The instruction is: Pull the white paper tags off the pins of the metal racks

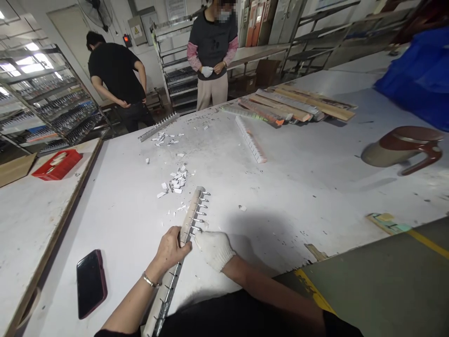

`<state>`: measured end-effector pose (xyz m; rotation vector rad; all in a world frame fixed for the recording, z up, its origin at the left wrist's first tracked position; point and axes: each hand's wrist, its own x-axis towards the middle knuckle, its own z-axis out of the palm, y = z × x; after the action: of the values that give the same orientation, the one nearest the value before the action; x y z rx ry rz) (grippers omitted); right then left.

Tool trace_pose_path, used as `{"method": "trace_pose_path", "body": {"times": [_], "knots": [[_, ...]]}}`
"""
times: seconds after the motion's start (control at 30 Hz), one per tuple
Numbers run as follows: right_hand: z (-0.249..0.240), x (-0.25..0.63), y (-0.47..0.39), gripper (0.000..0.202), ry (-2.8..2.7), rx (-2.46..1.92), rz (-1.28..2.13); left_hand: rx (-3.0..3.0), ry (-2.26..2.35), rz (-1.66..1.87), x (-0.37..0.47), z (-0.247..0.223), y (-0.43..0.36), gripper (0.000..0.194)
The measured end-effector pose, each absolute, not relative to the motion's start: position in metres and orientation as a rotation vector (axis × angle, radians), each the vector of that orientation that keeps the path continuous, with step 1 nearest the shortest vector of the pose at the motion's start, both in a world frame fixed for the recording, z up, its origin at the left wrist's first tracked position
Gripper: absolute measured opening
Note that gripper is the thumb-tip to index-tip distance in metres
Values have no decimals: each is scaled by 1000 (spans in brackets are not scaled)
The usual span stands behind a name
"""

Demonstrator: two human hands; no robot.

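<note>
My left hand (169,250), bare with a bracelet at the wrist, is wrapped round a long narrow bar (191,213) set with thin pins. The bar slants from near my body out onto the white table. Small silvery parts (202,206) sit on the pins along its far end; the nearer pins are bare. My right hand (214,249) wears a white knitted glove. Its fingertips are pinched at the bar's right edge, on a small silvery part that they mostly hide. Beyond the bar's far end lies a loose heap of small white pieces (178,180).
A phone (91,283) lies at left, a red bin (58,164) on the side table. Farther off are two pinned bars (159,126), stacked strips (291,105) and more white pieces. A lidded mug (396,145) and blue cloth (417,75) are at right. Two people stand beyond.
</note>
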<state>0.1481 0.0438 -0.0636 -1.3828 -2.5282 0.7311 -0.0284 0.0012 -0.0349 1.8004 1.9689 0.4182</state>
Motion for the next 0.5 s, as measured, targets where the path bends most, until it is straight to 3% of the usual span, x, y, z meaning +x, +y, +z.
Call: {"method": "trace_pose_path", "body": {"times": [0.27, 0.5], "knots": [[-61, 136, 52, 20, -2762, -1217, 581, 1912, 2005, 426, -29, -50, -1, 11], [-70, 131, 64, 20, -2748, -1252, 470, 1903, 1923, 417, -55, -49, 19, 20]]}}
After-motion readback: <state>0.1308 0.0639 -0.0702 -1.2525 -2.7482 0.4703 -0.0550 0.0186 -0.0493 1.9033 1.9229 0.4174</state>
